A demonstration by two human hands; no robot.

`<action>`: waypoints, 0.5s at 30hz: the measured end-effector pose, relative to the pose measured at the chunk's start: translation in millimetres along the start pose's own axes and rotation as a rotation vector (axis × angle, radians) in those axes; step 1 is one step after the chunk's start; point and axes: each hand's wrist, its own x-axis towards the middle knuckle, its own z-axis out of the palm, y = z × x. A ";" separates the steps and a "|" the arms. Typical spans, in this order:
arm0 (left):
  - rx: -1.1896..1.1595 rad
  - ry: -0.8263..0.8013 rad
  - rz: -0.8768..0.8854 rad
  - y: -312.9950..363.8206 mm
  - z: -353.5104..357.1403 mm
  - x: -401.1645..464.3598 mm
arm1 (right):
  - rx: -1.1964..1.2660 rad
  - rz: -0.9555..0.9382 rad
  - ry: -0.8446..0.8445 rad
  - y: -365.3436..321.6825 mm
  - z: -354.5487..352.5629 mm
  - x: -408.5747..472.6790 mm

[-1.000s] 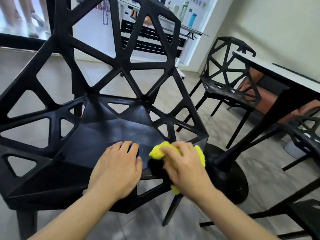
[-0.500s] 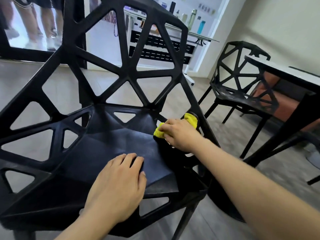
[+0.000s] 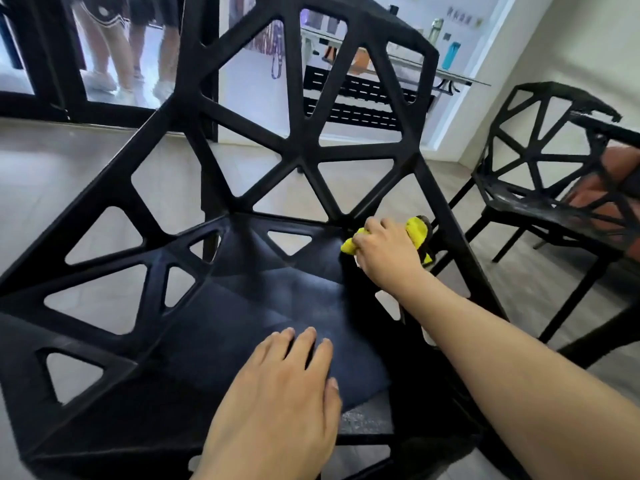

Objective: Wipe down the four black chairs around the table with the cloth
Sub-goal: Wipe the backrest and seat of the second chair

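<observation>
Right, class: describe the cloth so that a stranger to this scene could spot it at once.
Start at the big black lattice chair filling the view, and go to the back right corner of its seat. There the right hand grips the cloth, bunched. It is the only bright yellow thing among black frames.

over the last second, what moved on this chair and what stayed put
The right hand, gripping the yellow cloth, slid from the seat's front edge to its back right corner, by the backrest. The left hand stayed flat on the front of the near chair.
</observation>
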 end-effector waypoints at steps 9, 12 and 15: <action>-0.011 0.009 -0.008 -1.3 8.2 4.0 | 0.155 0.178 -0.070 -26.3 18.8 55.7; -0.046 0.023 -0.033 0.5 4.7 2.7 | 0.253 0.156 -0.159 -24.9 2.7 39.9; -0.085 0.037 -0.059 1.2 -0.5 2.7 | 0.397 0.076 -0.269 -40.2 -25.6 11.0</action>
